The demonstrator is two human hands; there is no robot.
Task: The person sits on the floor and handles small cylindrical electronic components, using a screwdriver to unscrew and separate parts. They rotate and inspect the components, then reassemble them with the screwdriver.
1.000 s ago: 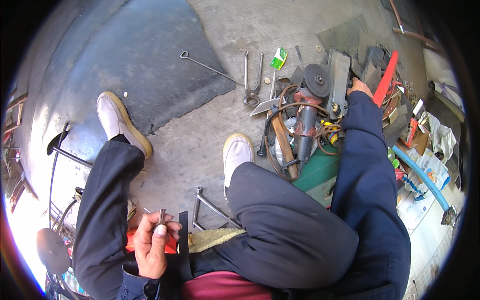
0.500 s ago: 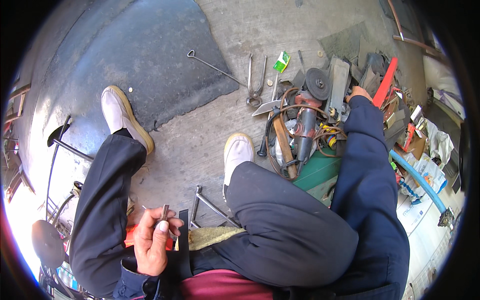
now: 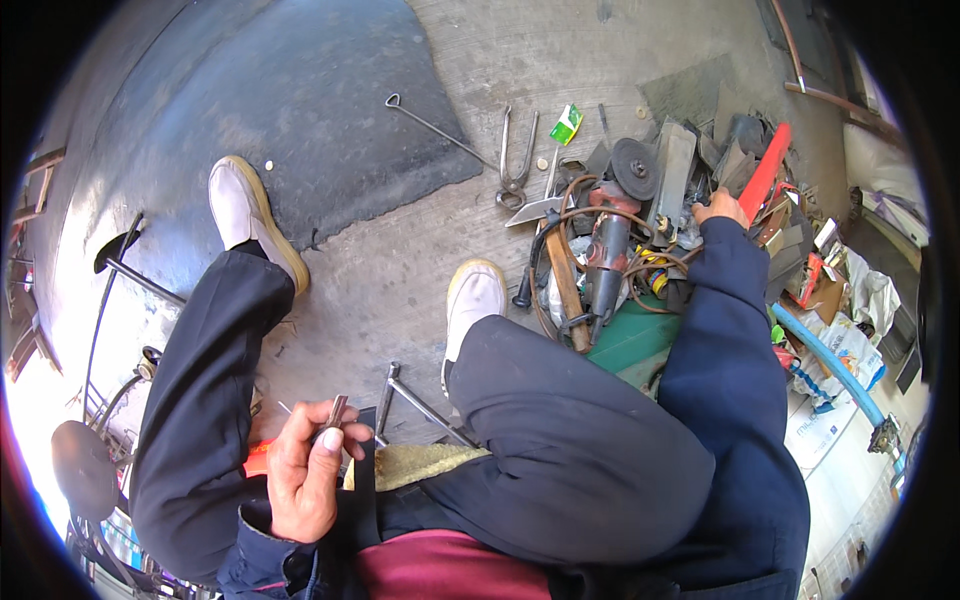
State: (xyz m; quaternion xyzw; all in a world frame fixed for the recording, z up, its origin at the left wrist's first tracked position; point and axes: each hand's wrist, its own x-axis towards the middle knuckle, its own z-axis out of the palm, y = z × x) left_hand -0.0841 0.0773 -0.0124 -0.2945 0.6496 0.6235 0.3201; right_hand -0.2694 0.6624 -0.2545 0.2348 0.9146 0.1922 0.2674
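A small metal piece held at the left, an outstretched arm at the right.
The left hand is raised from a dark cuff near the lower edge, thumb upward and fingers curled, pinching the metal piece, which points up and leans slightly right, in front of the lap. Right of it, an angled metal bar lies on the floor. Farther right is an angle grinder with its cord looped about it. The right arm stretches up and away past the right knee, its hand back-up at the scrap pile, just beside a red strip; its fingertips are hidden, so whether they grip anything cannot be told.
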